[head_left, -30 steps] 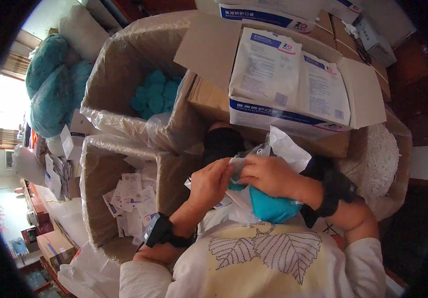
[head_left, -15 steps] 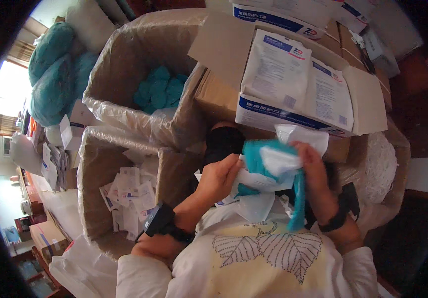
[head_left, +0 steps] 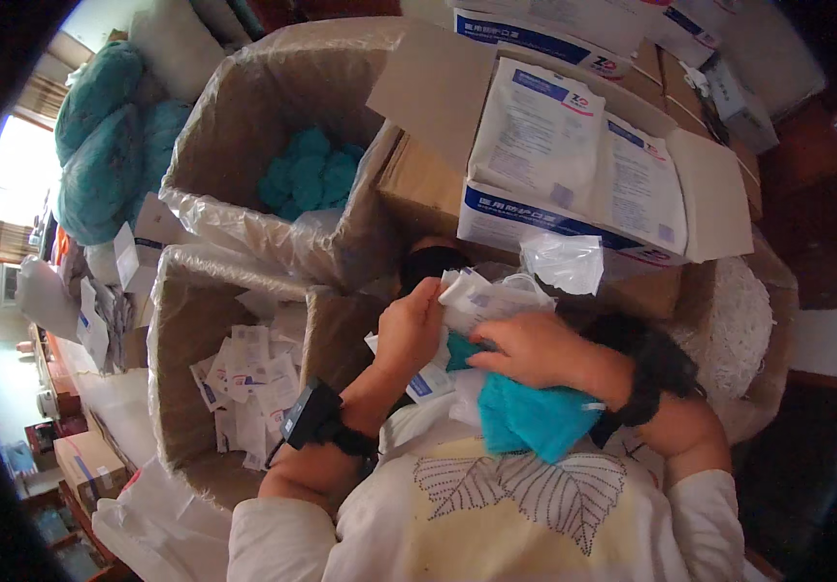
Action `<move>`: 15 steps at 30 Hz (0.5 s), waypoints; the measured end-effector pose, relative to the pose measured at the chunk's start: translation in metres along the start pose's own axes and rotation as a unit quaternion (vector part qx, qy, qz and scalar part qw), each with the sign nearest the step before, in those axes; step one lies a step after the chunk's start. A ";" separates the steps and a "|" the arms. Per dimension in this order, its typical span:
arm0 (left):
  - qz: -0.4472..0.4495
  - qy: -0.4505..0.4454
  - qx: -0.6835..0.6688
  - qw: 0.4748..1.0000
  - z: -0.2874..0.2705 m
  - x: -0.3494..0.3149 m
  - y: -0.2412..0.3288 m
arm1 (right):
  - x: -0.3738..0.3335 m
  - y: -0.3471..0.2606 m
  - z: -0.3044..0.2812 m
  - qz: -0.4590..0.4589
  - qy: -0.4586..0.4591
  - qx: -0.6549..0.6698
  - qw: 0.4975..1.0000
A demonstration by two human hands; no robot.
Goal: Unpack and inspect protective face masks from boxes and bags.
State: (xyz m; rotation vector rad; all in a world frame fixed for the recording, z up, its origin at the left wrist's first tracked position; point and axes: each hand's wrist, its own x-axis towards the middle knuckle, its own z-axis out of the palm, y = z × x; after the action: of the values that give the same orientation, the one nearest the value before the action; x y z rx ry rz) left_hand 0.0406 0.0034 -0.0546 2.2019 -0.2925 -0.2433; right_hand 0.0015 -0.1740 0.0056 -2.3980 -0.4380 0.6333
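Note:
My left hand (head_left: 410,328) is closed on a white printed paper pouch (head_left: 488,299), gripping it by its left end above my lap. Lying across the pouch's near edge is my right hand (head_left: 538,351), its visible fingers stretched to the left and apart. A bit of teal fabric (head_left: 459,352) shows by those fingertips; its other part is hidden. Folded teal face masks (head_left: 540,419) rest on my lap just below the right hand. Another white pouch (head_left: 430,384) with a blue band lies under my left wrist.
An open carton (head_left: 574,228) of white pouches stands ahead, with a clear plastic bag (head_left: 564,264) at its front. To the left are a lined box (head_left: 178,179) of teal pieces and a lined box (head_left: 171,388) of small white packets. White cords (head_left: 740,330) hang at right.
The teal mask that both hands held has gone down to my lap. My left hand now has the pouch, and my right hand has moved left across to it.

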 end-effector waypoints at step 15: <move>-0.005 0.066 -0.062 0.996 -0.023 0.002 0.004 | 0.000 -0.014 0.000 -0.044 0.210 0.127 0.968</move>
State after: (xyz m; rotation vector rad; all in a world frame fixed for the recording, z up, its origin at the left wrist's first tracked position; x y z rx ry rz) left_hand 0.0482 0.0181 -0.0382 2.0871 -0.1877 -0.1185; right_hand -0.0008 -0.1630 0.0146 -2.1726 -0.2594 0.1210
